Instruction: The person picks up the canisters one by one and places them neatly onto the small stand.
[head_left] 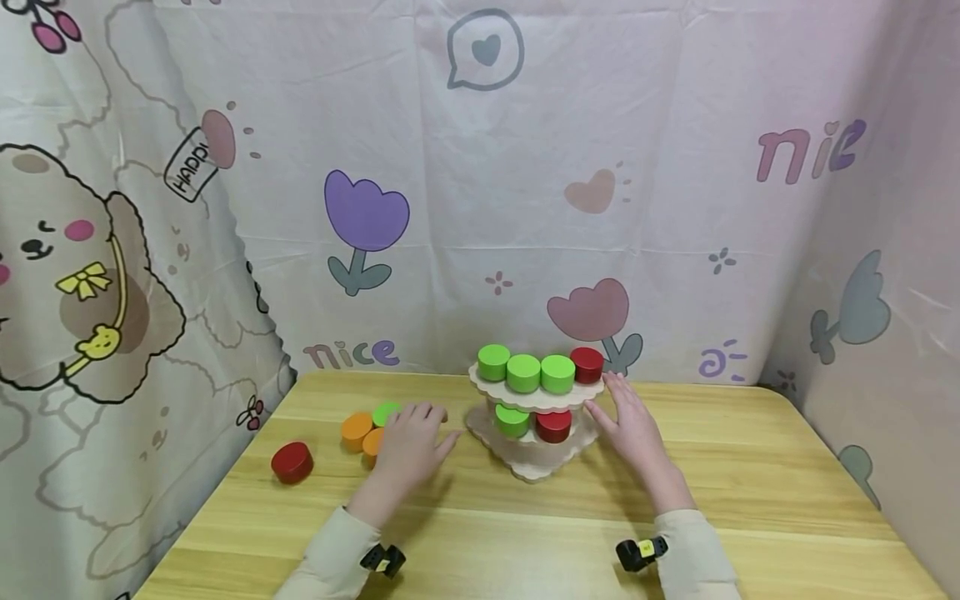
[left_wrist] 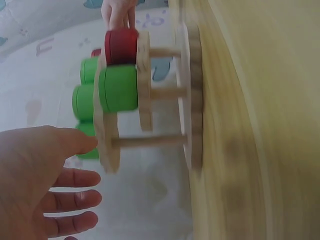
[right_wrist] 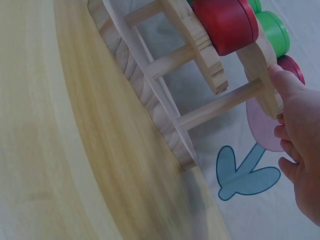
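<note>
A tiered wooden stand (head_left: 528, 468) with scalloped edges and dowel posts stands on the table. Its upper shelf carries three green discs (head_left: 523, 373) and a red disc (head_left: 587, 365). On the shelf below sit one green disc (left_wrist: 118, 89) and one red disc (right_wrist: 226, 26). My right hand (head_left: 633, 425) holds the upper shelf's right end, thumb at the front edge and fingers round the tip. My left hand (head_left: 411, 442) is left of the stand with fingers loosely extended, holding nothing visible. It partly covers orange discs (head_left: 357, 432) and a green disc (head_left: 386, 413).
A red disc (head_left: 292, 462) lies alone at the left of the wooden table (head_left: 510, 542). A printed curtain (head_left: 480, 208) hangs behind the table and along both sides. Each sleeve cuff has a small black camera (head_left: 641, 553) near it.
</note>
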